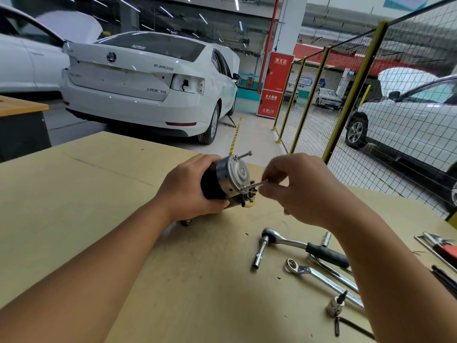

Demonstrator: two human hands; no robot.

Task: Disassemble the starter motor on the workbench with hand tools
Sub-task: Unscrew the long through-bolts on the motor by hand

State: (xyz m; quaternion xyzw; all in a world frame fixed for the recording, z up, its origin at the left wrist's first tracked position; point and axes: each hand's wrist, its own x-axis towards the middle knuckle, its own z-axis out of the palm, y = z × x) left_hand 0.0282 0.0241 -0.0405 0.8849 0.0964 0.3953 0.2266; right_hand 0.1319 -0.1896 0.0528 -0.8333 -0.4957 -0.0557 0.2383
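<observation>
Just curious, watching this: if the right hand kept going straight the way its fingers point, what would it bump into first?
Most likely the starter motor's silver end cap. The right hand pinches a long bolt sticking out of it, fingers aimed leftward at the cap. Depth is hard to judge.

- Bright, even light from ceiling strip lamps (202, 18); daylight adds from the right beyond the mesh fence (371, 100)
- Shadows on the workbench (99, 194) soft and faint
- Glare on the ratchet wrench (284, 240)
- Right hand (304, 189) fingertips motion-blurred
- Wide-angle bending at the edges; forearms stretched
</observation>
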